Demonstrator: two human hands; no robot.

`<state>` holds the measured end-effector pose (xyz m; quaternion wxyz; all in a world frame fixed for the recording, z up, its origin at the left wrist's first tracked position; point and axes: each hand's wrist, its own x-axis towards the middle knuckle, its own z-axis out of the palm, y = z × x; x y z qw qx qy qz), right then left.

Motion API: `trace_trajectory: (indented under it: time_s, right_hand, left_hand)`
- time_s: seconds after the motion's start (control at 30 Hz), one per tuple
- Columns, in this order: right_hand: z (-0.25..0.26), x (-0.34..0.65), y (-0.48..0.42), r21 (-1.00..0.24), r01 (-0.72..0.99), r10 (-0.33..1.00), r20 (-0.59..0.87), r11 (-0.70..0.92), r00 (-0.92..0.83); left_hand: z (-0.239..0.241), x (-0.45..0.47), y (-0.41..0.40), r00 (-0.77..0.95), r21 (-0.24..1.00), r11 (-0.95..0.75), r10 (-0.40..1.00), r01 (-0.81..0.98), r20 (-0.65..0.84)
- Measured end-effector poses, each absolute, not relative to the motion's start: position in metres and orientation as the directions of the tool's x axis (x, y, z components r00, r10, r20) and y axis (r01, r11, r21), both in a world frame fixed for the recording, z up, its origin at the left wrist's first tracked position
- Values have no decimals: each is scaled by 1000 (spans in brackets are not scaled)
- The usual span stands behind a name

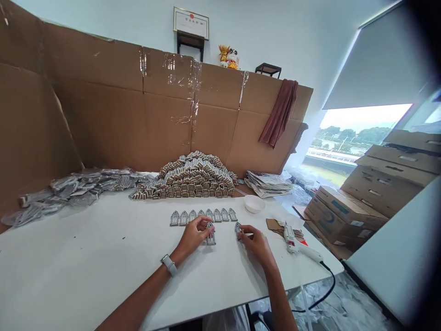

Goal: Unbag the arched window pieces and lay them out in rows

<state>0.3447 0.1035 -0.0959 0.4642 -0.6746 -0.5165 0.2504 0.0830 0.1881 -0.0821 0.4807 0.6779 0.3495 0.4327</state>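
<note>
My left hand (195, 233), with a watch on its wrist, pinches a small grey arch-shaped piece (211, 235) that stands upright over the white table. To its right, the fingers of my right hand (255, 242) close on another grey arch-shaped piece (237, 230), partly covered by the fingertips. Just beyond both hands lies a row of several matching arch-shaped pieces (183, 218), side by side. What the pieces are for does not show.
Behind the row rises a big stack of similar pieces (196, 177) against a cardboard wall (165, 124). Plastic-wrapped pieces (99, 181) lie left. A white bowl (254, 204), cardboard scraps (274, 225) and a corded glue gun (291, 238) are on the right, near boxes (339, 216).
</note>
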Motion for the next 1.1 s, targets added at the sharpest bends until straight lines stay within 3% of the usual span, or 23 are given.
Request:
trace_trajectory:
  time_s: [0.33,0.63,1.1]
  right_hand:
    - [-100,337,104,-808,588,896,277,22,346]
    - [-105,337,109,-771,637,888,284,-12,361]
    - [-101,327,105,-761,648,874,285,-43,393]
  left_hand:
    - [-89,157,197,445,910,-295,884,291,144]
    - [-86,168,191,401,663,-451,884,598,240]
    - [-82,176,190,368,530,-465,885,709,285]
